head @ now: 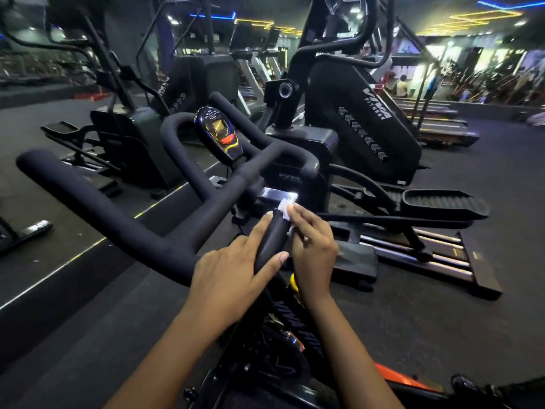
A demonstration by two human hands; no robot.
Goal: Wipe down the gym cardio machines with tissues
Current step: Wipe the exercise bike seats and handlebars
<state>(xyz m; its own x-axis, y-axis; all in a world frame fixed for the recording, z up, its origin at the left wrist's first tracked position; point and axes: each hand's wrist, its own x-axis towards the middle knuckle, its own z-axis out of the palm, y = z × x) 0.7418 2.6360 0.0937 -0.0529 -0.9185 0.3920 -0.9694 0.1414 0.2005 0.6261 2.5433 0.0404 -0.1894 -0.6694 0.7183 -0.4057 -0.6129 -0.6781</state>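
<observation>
A black spin bike's padded handlebar [124, 219] fills the middle of the head view, with a glossy console [219, 132] at its centre. My left hand [233, 276] rests on the near right bar end [272, 237], its fingers straight over the padding. Against the right side of that same bar end, my right hand [312, 246] presses a small white tissue [285, 208] with fairly straight fingers. Most of the tissue is hidden under those fingers.
A black elliptical [362, 125] stands just beyond the bike, its pedal [442, 202] and rails reaching right. Another elliptical [126, 134] stands at left. Treadmills line the back. The floor is dark rubber, with a raised step edge [88, 249] at left.
</observation>
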